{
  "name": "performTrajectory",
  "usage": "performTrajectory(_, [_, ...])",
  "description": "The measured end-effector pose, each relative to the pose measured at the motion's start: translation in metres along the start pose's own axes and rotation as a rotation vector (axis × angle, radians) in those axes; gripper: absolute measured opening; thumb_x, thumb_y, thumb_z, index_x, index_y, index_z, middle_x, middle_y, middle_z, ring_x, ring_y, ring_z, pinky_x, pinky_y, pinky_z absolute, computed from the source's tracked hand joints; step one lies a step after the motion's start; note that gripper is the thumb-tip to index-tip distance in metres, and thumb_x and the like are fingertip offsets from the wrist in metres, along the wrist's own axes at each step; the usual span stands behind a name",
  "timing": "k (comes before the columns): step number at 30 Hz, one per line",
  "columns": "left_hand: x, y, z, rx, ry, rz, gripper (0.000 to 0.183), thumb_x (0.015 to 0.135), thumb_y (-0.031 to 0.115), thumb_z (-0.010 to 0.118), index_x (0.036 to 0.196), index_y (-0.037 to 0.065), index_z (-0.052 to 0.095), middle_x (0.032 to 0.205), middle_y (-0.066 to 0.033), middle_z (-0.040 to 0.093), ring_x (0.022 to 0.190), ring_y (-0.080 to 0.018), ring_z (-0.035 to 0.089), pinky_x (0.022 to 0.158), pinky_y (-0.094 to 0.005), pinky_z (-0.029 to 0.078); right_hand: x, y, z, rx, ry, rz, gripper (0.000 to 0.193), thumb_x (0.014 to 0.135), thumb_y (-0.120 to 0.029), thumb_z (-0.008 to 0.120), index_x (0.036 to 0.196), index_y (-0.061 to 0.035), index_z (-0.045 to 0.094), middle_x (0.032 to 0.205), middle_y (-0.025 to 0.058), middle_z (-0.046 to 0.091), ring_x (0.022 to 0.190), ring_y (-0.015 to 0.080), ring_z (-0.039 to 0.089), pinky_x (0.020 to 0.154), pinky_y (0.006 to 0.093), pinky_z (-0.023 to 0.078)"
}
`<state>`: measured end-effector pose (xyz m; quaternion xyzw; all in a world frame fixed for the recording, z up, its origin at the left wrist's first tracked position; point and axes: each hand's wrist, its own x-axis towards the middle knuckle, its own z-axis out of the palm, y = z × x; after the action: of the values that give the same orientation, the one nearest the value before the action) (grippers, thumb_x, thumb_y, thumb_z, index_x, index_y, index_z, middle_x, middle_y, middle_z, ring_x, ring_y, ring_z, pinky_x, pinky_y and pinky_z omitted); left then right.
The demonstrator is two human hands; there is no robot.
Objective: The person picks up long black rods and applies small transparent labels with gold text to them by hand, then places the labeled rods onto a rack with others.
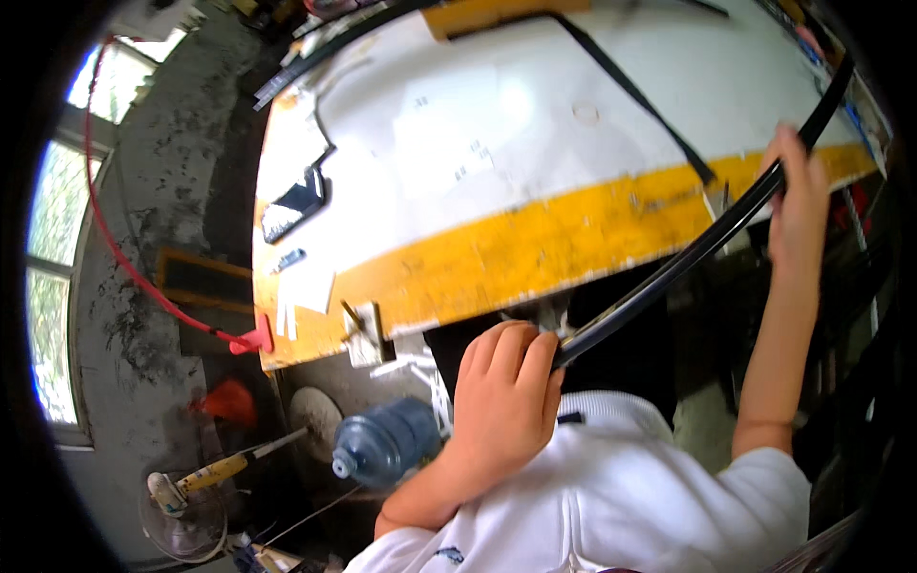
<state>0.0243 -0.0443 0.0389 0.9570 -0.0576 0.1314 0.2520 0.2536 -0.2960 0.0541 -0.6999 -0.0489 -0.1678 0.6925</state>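
Note:
A long, glossy black strip [673,270] runs slantwise in front of me, from near my waist up past the table's right corner. My left hand [506,390] is closed around its lower end, with the fingers wrapped over it. Farther up and to the right, my right hand [799,205] grips the same strip, thumb and fingers closed about it. The strip's upper part bends on beyond the right hand toward the far right. Between the hands it hangs in front of the table's near edge, touching neither palm there.
The white-topped table [535,229] has a worn yellow border. On it lie a flat black band [635,86], a dark phone-like device [296,205] and white paper [310,286]. A red hose [119,253] hangs at left. A blue water bottle [387,441] and a fan [181,516] stand below.

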Motion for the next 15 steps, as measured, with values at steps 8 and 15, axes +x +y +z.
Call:
performTrajectory(8, [0.051,-0.007,0.009,0.263,0.160,-0.165,0.030,0.081,0.023,0.071,0.103,0.006,0.060,0.079,-0.0073,0.060,0.072,-0.0264,0.061,0.063,-0.0381,0.046,-0.009,-0.010,0.040,-0.210,-0.235,-0.054,0.031,0.096,-0.034,0.059,0.109,-0.0069,0.052,0.081,-0.0002,0.051,0.069,0.0088,0.051,0.062,0.0223,0.043])
performTrajectory(15, [0.066,-0.047,-0.014,0.359,0.207,-0.122,0.023,0.081,0.026,0.071,0.090,0.010,0.058,0.073,-0.0052,0.057,0.064,-0.0249,0.059,0.056,-0.0353,0.044,0.097,-0.014,-0.017,-1.300,-0.039,-0.988,0.076,0.077,-0.004,0.073,0.142,-0.0188,0.038,0.147,0.0062,0.035,0.138,0.0287,0.032,0.116,0.0456,0.027])
